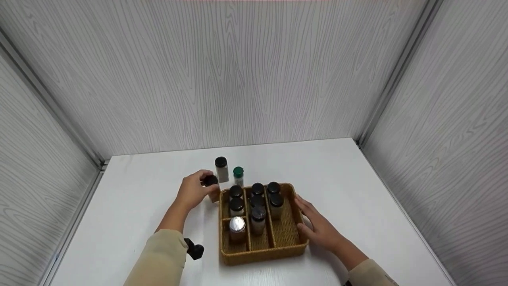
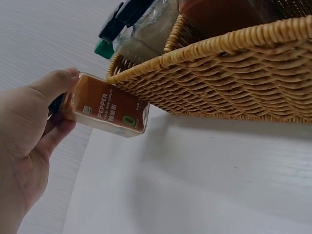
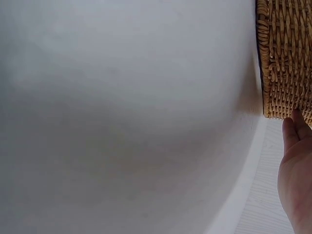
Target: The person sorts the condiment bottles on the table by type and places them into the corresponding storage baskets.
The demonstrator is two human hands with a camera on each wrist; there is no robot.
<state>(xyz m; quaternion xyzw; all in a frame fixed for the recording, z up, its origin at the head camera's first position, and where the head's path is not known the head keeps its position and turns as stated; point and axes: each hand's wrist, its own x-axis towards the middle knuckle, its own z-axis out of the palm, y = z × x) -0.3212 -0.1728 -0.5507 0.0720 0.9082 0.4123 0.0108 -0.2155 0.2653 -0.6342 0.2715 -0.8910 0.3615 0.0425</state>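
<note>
My left hand [image 1: 193, 190] grips a pepper jar [image 2: 109, 105] around its black cap, just outside the wicker basket's left wall. Its orange-brown label reads PEPPER, and in the left wrist view the jar overlaps the basket's corner. On the other side, my right hand [image 1: 319, 228] rests against the right wall of the basket [image 1: 264, 253], fingers fairly straight along the weave. Inside the basket, several black-capped jars [image 1: 258, 214] stand upright in the compartments. One silver-topped jar [image 1: 237, 224] occupies the front left compartment.
Behind the basket stand a black-capped jar [image 1: 222, 171] and a smaller green-capped bottle [image 1: 238, 174]. The white table [image 1: 349, 190] meets grey wood-grain panels [image 1: 238, 79] at the back and sides. A small black object [image 1: 194, 250] shows beside the left sleeve.
</note>
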